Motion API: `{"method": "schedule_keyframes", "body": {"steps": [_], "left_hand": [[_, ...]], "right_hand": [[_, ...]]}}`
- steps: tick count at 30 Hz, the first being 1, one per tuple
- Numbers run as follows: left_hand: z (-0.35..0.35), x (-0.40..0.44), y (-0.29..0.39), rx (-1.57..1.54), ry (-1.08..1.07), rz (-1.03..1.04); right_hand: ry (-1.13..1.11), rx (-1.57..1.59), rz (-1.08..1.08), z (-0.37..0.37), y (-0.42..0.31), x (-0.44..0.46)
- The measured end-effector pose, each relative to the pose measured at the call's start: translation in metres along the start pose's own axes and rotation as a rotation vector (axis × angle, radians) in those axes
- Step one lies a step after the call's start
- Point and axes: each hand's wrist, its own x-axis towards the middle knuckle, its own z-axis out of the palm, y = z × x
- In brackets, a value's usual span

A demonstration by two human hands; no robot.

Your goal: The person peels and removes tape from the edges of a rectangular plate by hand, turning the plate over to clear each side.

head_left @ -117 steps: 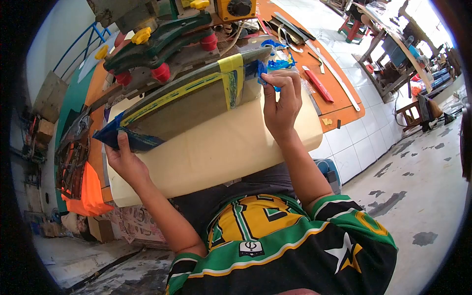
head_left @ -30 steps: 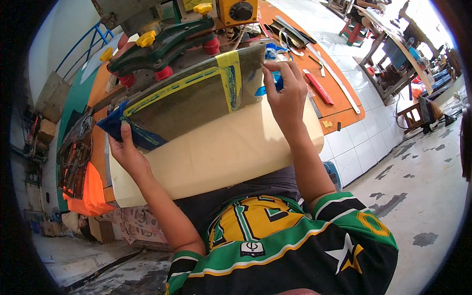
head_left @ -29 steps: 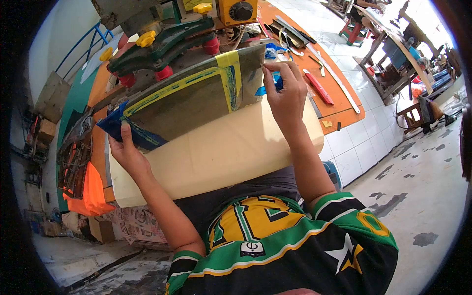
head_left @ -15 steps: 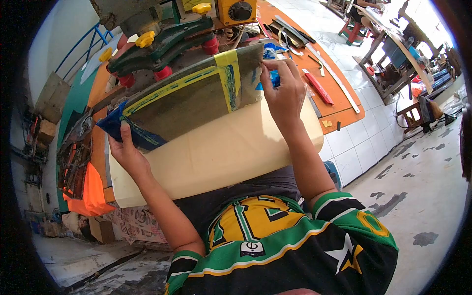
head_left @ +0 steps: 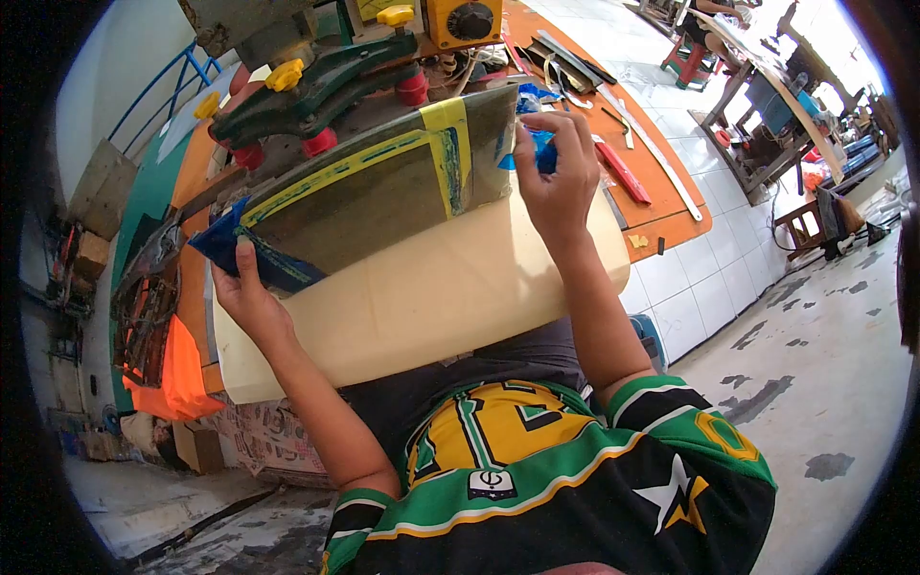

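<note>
A flat grey-brown panel [head_left: 345, 201] leans upright over a pale cream board [head_left: 431, 297], its face turned towards me. Yellow tape [head_left: 447, 158] with blue-green smears runs along its top and down near its right end. Blue film [head_left: 273, 264] covers its lower left corner. My left hand [head_left: 251, 299] is closed on that corner, thumb on the front and fingers behind. Just off the panel's right edge is my right hand [head_left: 558, 177], its fingers curled and thumb near the index finger. Whatever lies between those fingertips is too small to make out. Crumpled blue plastic [head_left: 544, 153] shows behind this hand.
A green screen-printing clamp [head_left: 326, 91] with yellow knobs stands behind the panel. On the orange table [head_left: 661, 216] lie a red cutter [head_left: 623, 172], a long pale strip [head_left: 661, 158] and scraps. Orange cloth [head_left: 174, 374] hangs at left. Another person sits far right.
My right hand has moved slightly right, away from the panel's edge, which it touched before. The left hand and the panel have hardly moved.
</note>
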Motion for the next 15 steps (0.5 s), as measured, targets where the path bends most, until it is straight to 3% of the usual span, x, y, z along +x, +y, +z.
{"method": "schedule_keyframes", "body": {"steps": [15], "left_hand": [[0.008, -0.002, 0.006, -0.025, 0.019, 0.03]], "right_hand": [[-0.033, -0.03, -0.049, 0.01, 0.007, -0.006]]}}
